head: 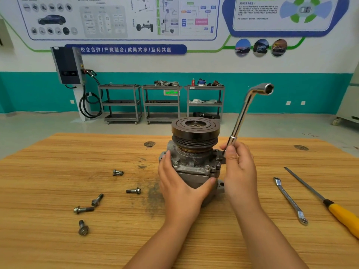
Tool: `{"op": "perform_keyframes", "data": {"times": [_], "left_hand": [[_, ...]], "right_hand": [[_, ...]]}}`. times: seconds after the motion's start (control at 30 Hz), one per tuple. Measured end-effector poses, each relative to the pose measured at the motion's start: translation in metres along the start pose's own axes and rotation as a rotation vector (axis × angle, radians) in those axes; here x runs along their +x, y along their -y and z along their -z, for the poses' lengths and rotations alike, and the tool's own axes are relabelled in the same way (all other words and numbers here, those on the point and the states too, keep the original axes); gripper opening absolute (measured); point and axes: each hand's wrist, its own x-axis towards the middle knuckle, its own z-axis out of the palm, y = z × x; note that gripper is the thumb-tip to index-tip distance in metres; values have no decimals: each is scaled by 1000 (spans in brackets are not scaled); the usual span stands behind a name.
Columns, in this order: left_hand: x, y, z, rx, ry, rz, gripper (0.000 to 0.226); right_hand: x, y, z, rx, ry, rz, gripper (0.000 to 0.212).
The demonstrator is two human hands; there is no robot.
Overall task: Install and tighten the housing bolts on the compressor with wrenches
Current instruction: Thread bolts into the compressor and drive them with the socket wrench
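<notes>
Two bare forearms reach up from the bottom edge over a light wooden striped-grain table (pixel 58 171). At their ends, the left hand (pixel 180 183) curls around the near side of a grey cast-metal compressor (pixel 194 164), thumb pointing right across the lower housing and fingers wrapped over the left flange. This compressor stands upright at the table's middle, its dark grooved pulley with a slotted round clutch plate (pixel 195 129) on top. Two flanged bolt heads (pixel 175 164) sit in the housing rim facing the camera.

On the compressor's right side, the right hand (pixel 239 164) closes around the lower end of a chrome L-shaped socket wrench (pixel 244 111), whose shaft rises tilted to the right with its open hexagonal socket at the top. Its lower tip meets the compressor's right ear; what it engages there is hidden by the fingers.

Five loose grey flanged bolts (pixel 134 190) lie scattered on the table to the left, well apart from the compressor. To the right lie a flat chrome ring spanner (pixel 290 199) and, just beyond it, a yellow-handled long-shafted tool (pixel 330 206).
</notes>
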Motion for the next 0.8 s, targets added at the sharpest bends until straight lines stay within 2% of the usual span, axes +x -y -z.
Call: {"op": "perform_keyframes", "data": {"times": [0.13, 0.33, 0.53, 0.6, 0.7, 0.8], "left_hand": [[6, 7, 10, -36, 65, -6, 114], [21, 20, 28, -204, 270, 67, 123], [25, 25, 32, -387, 307, 158, 125], [27, 26, 35, -425, 328, 171, 117], [27, 29, 37, -445, 321, 180, 93], [28, 30, 39, -515, 334, 204, 91]], "right_hand": [[6, -5, 10, 8, 33, -58, 21], [-12, -15, 5, 89, -13, 17, 24], [-16, -13, 3, 167, -62, 57, 22], [-18, -11, 0, 168, -55, 55, 22], [-22, -8, -4, 146, -27, 68, 22], [-24, -5, -9, 109, -41, 104, 20]]}}
